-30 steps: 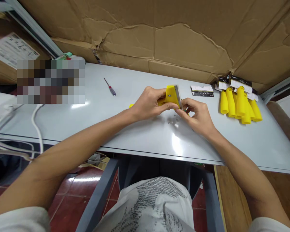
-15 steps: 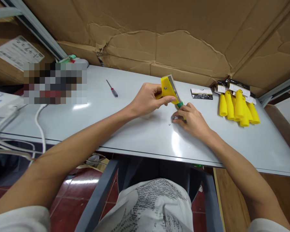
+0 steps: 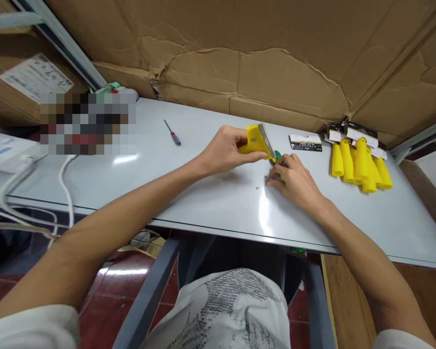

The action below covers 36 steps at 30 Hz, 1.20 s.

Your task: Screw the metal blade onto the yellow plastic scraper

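- The screwdriver (image 3: 174, 138) lies left of the yellow scraper (image 3: 255, 139).
- The left hand (image 3: 225, 150) curls its fingers closed around the yellow scraper's neck (image 3: 244, 149), holding it above the table (image 3: 210, 203).
- The yellow scraper looks light, stiff and slick; its neck seems best to grab, since the metal edge (image 3: 267, 139) may cut.
- The right hand (image 3: 296, 180), just right of the yellow scraper, bends its fingers partly open; one can't tell if they pinch anything.

Smooth plastic forms the scraper (image 3: 254, 134), edged with a metal blade (image 3: 267, 140). The table (image 3: 210, 203) is glossy, throwing back light; the cardboard (image 3: 283, 77) looks matt and creased. Floor tiles (image 3: 112, 308) shine, while the T-shirt (image 3: 232, 303) is matt cloth.
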### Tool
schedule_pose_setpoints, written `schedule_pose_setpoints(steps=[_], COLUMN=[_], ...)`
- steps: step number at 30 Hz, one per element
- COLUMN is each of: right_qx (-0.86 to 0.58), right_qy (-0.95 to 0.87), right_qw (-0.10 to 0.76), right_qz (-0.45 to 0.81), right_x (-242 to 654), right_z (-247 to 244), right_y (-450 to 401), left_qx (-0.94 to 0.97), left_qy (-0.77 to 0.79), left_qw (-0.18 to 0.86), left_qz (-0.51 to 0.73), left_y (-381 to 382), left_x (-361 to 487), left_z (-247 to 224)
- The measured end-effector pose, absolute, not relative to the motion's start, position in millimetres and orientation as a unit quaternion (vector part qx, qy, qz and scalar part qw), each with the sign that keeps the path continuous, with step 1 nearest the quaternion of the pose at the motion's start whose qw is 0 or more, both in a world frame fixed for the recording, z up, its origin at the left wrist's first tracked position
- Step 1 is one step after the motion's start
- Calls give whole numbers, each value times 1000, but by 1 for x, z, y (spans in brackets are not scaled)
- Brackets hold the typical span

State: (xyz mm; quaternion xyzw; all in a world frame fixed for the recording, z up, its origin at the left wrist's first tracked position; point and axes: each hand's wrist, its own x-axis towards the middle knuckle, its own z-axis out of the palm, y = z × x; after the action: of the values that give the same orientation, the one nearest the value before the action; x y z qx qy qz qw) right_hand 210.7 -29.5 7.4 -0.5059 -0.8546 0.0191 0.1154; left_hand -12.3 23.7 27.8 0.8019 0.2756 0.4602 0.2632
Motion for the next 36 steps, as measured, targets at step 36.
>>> schedule_pose_setpoints(steps=[36], right_qx=[-465], right_qy=[-830], right_qw=[275], right_qz=[137], right_x=[227], right_z=[26], right_y=[-22], left_qx=[807], left_qy=[275], left_qw=[326], left_qz=[409], left_y=[16], left_x=[-12], left_z=[32])
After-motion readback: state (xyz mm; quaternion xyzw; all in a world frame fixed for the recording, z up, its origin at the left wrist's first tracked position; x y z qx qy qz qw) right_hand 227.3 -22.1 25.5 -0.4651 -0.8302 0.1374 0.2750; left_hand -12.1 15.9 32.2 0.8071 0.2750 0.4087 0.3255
